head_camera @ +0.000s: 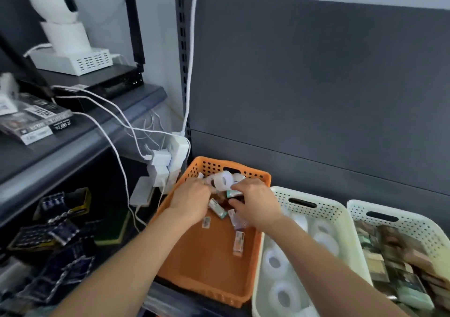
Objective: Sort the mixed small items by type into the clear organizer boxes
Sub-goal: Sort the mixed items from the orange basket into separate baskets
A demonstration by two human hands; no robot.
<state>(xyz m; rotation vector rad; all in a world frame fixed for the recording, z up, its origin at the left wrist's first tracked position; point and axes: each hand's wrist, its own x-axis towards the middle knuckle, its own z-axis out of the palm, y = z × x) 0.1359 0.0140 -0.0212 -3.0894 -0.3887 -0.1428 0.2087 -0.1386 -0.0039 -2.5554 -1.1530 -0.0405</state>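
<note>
Fingers point(239, 187) of the right hand point(255, 202) curl over a small teal-and-white box point(232, 193) and grip it, with the thumb just below. The left hand point(192, 200) lies close beside it, knuckles up. Its fingers point(203, 189) are bent down among the items with the tips hidden, so whether they hold anything cannot be told.

Both hands are inside the orange basket point(207, 268), whose near half is bare. A few loose small boxes point(237, 243) lie flat on its floor under the wrists. Clear tape rolls point(224, 179) are heaped at its far end, just beyond the fingertips.

To the right, touching the orange one, stands a pale green basket point(323, 209) holding sorted tape rolls point(277, 263). Next to that is a second pale green basket point(414, 221), packed with brown and green boxes point(394, 256).

On the left, dark patterned packets point(56, 234) are piled low down. Further back, a white power strip point(179, 151) crowded with plugs hangs beside the orange basket's far corner. White cables point(117, 146) run from it up to a grey shelf point(136, 100), which carries a black router point(114, 80) and a white camera point(56, 2). A dark grey back panel point(316, 85) rises behind the baskets.
</note>
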